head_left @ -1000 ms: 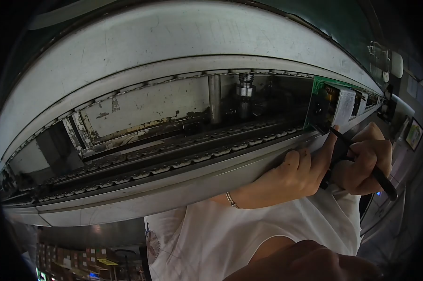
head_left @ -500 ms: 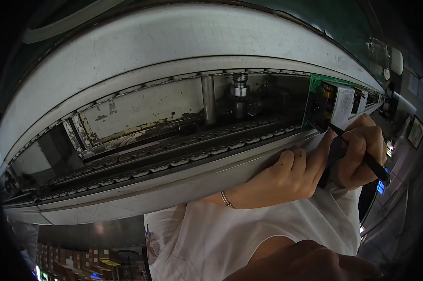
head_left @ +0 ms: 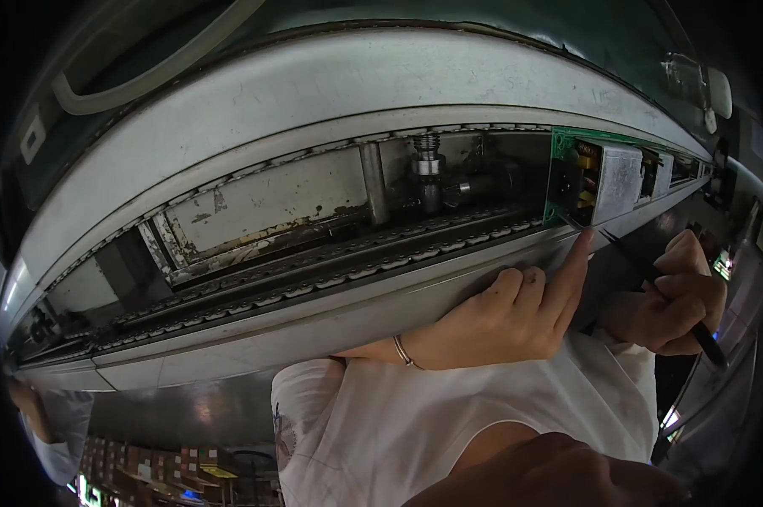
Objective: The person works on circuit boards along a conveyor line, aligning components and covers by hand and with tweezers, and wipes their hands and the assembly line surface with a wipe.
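A green circuit board with a silver metal block and yellow parts sits between the conveyor rails at the right. My left hand, with a bracelet at the wrist, lies over the near rail. Its index finger reaches up to the board's near edge, and the other fingers are bent, holding nothing visible. To its right, my right hand grips a slim black tool. The tool's pointed end is near the metal block's lower edge; contact cannot be made out.
Chains run along both rails. A metal post and a threaded fitting stand between them. More boards sit farther right. At the lower left are another person's hand and white sleeve, with stacked boxes behind.
My right hand and the black tool have moved right and down, away from the board. My left index finger still points at its edge. The view has shifted, and another person's arm shows at left.
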Demonstrator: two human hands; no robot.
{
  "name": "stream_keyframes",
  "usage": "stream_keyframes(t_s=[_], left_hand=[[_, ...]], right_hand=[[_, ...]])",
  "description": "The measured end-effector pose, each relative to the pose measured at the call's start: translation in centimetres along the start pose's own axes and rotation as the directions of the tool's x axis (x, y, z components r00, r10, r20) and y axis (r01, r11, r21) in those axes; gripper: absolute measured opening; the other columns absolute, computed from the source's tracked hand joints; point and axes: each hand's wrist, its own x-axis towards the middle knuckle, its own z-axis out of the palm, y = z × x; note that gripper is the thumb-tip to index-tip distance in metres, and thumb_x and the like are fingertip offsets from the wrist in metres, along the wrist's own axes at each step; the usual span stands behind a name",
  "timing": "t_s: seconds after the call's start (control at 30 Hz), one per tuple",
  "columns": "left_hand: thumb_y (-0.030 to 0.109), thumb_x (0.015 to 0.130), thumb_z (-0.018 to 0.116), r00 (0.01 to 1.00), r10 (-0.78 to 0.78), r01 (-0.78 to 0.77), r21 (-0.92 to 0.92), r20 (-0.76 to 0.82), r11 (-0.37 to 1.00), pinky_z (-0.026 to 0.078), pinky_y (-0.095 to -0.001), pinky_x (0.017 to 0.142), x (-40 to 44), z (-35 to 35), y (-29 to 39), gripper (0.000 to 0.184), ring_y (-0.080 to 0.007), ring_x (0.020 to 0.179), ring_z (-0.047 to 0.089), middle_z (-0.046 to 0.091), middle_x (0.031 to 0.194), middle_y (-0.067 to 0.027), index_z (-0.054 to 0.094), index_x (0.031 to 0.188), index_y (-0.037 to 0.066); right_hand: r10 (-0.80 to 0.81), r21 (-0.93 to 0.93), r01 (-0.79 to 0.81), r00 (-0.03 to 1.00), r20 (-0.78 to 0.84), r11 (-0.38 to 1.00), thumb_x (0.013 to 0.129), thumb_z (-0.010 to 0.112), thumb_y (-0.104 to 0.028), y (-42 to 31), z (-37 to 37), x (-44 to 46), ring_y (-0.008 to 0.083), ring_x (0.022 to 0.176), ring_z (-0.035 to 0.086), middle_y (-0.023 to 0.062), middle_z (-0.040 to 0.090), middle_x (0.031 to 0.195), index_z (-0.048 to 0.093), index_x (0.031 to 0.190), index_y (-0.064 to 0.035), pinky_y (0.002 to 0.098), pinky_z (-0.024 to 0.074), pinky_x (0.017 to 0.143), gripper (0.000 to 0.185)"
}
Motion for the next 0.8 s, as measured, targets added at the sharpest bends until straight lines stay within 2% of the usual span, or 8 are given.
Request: stream_keyframes(t_s=[0.13, 0.3, 0.37, 0.4, 0.6, 0.7, 0.73, 0.8], left_hand=[[0.013, 0.079, 0.052, 1.000, 0.015, -0.015, 0.029, 0.018, 0.999, 0.021, -0.0168, 0.043, -0.2, 0.0, -0.1, 0.019, -0.0042, 0.045, 0.029, 0.065, 0.113, -0.0029, 0.071, 0.083, 0.009], [0.012, 0.077, 0.052, 0.997, 0.051, -0.053, 0.030, 0.056, 0.998, 0.022, -0.0165, 0.043, 1.7, 0.1, 0.6, 0.020, -0.0046, 0.045, 0.030, 0.064, 0.115, -0.0027, 0.071, 0.086, 0.008], [0.011, 0.076, 0.052, 0.995, 0.046, -0.049, 0.027, 0.089, 0.998, 0.022, -0.0162, 0.043, 2.6, 0.2, 1.1, 0.021, -0.0046, 0.045, 0.030, 0.064, 0.116, -0.0021, 0.070, 0.088, 0.009], [0.011, 0.076, 0.052, 0.997, 0.057, -0.059, 0.036, 0.053, 0.998, 0.022, -0.0162, 0.043, 0.3, -1.0, -0.8, 0.021, -0.0046, 0.045, 0.030, 0.064, 0.116, -0.0021, 0.070, 0.088, 0.009], [0.009, 0.076, 0.054, 0.990, 0.065, -0.070, 0.040, 0.122, 0.997, 0.022, -0.0152, 0.044, 0.2, -1.8, -1.0, 0.023, -0.0034, 0.045, 0.031, 0.063, 0.117, 0.0001, 0.071, 0.092, 0.010], [0.009, 0.076, 0.055, 0.994, 0.053, -0.059, 0.052, 0.093, 0.997, 0.022, -0.0149, 0.043, 0.1, -1.1, -1.0, 0.023, -0.0032, 0.044, 0.031, 0.063, 0.117, 0.0003, 0.071, 0.093, 0.010], [0.009, 0.076, 0.055, 0.993, 0.064, -0.069, 0.053, 0.097, 0.996, 0.022, -0.0148, 0.042, 0.0, -1.2, -1.0, 0.024, -0.0033, 0.044, 0.031, 0.064, 0.116, -0.0001, 0.071, 0.093, 0.010], [0.009, 0.076, 0.054, 0.993, 0.069, -0.074, 0.050, 0.094, 0.996, 0.021, -0.0147, 0.042, 0.0, -1.2, -1.1, 0.024, -0.0034, 0.044, 0.031, 0.064, 0.116, -0.0005, 0.071, 0.093, 0.010]], right_hand=[[0.090, -0.011, -0.093, 0.982, -0.165, 0.996, 0.092, 0.042, -0.020, 0.1, -0.4, -1.3, 0.0096, 0.039, 0.029, 0.0058, 0.039, 0.046, 0.043, 0.067, -0.0007, 0.0264, 0.0206, 0.039, 0.032], [0.193, -0.012, -0.212, 0.908, -0.371, 0.977, 0.094, 0.041, -0.026, 0.6, -2.1, -2.7, 0.0080, 0.039, 0.024, 0.0038, 0.034, 0.043, 0.040, 0.064, -0.0025, 0.0257, 0.0175, 0.040, 0.038], [0.233, -0.007, -0.250, 0.915, -0.329, 0.968, 0.095, 0.041, -0.029, 0.8, -3.6, -2.6, 0.0082, 0.040, 0.025, 0.0041, 0.035, 0.044, 0.040, 0.064, -0.0026, 0.0255, 0.0182, 0.041, 0.040], [0.224, -0.034, -0.244, 0.931, -0.288, 0.969, 0.095, 0.041, -0.032, -0.9, -1.0, -2.1, 0.0084, 0.041, 0.026, 0.0044, 0.036, 0.045, 0.039, 0.065, -0.0027, 0.0253, 0.0189, 0.042, 0.042], [0.276, 0.018, -0.286, 0.906, -0.322, 0.958, 0.096, 0.039, -0.036, -0.8, -1.3, -3.3, 0.0094, 0.045, 0.030, 0.0054, 0.039, 0.049, 0.040, 0.065, -0.0040, 0.0255, 0.0197, 0.044, 0.045], [0.217, -0.107, -0.246, 0.948, -0.233, 0.963, 0.096, 0.038, -0.036, -0.5, -2.3, -3.0, 0.0102, 0.045, 0.031, 0.0057, 0.040, 0.051, 0.040, 0.065, -0.0051, 0.0260, 0.0213, 0.044, 0.045], [0.218, -0.095, -0.247, 0.945, -0.245, 0.964, 0.096, 0.038, -0.036, -0.2, -2.5, -3.3, 0.0102, 0.045, 0.031, 0.0057, 0.040, 0.051, 0.040, 0.065, -0.0051, 0.0260, 0.0213, 0.044, 0.045], [0.118, -0.070, -0.137, 0.967, -0.225, 0.988, 0.096, 0.037, -0.036, 0.6, -3.2, -3.4, 0.0107, 0.046, 0.031, 0.0069, 0.043, 0.056, 0.041, 0.064, -0.0055, 0.0258, 0.0245, 0.046, 0.044]])
